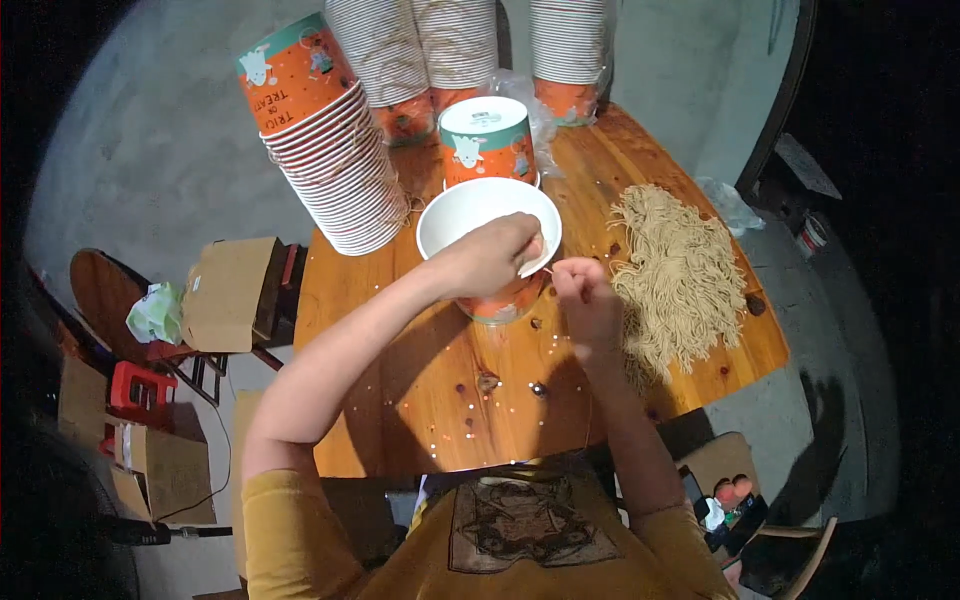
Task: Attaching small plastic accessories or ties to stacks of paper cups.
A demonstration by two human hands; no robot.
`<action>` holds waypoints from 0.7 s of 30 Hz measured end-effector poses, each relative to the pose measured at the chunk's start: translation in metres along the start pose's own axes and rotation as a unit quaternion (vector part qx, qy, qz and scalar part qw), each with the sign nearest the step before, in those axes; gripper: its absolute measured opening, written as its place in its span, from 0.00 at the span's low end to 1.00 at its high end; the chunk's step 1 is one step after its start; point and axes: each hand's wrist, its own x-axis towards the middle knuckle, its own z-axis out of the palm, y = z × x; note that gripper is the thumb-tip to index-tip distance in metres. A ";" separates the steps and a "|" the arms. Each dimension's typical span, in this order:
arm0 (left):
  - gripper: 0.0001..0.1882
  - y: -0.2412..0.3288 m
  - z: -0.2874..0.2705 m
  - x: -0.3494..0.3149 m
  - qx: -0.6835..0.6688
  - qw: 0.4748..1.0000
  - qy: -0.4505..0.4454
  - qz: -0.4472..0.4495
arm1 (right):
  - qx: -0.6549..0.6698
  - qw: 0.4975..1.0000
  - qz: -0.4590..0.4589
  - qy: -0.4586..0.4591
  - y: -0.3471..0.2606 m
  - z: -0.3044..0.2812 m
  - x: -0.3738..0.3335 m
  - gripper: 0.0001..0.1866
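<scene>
An orange paper bucket [470, 212] with a white inside stands upright on the wooden table in front of me, its mouth facing up. My left hand [488, 258] reaches across it, with closed fingers curled at the right side of its rim. Just outside that rim, my right hand [592, 305] is closed in a pinch. A thin pale strand of cord [545, 270] shows between the rim and my right fingertips, though my fingers hide most of it. To the right of my right hand lies a big heap of tan cords [680, 275].
Behind the bucket, another orange bucket [485, 135] sits upside down. A tall nested stack [335, 170] leans at the left, and more wrapped stacks [565, 50] stand at the back. Small white specks dot the wooden table [400, 430]. A cardboard box [230, 290] sits off its left side.
</scene>
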 end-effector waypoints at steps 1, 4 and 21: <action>0.10 0.002 -0.001 0.001 -0.002 1.000 -0.002 0.003 | 0.018 0.999 0.026 0.007 -0.008 -0.004 0.002 0.05; 0.10 0.007 -0.006 0.001 -0.038 0.998 0.035 -0.040 | 0.053 0.998 0.025 0.006 -0.015 -0.010 0.011 0.05; 0.16 -0.004 -0.006 -0.007 -0.318 0.928 -0.084 -0.174 | 0.191 0.938 0.225 -0.181 -0.028 -0.008 0.047 0.08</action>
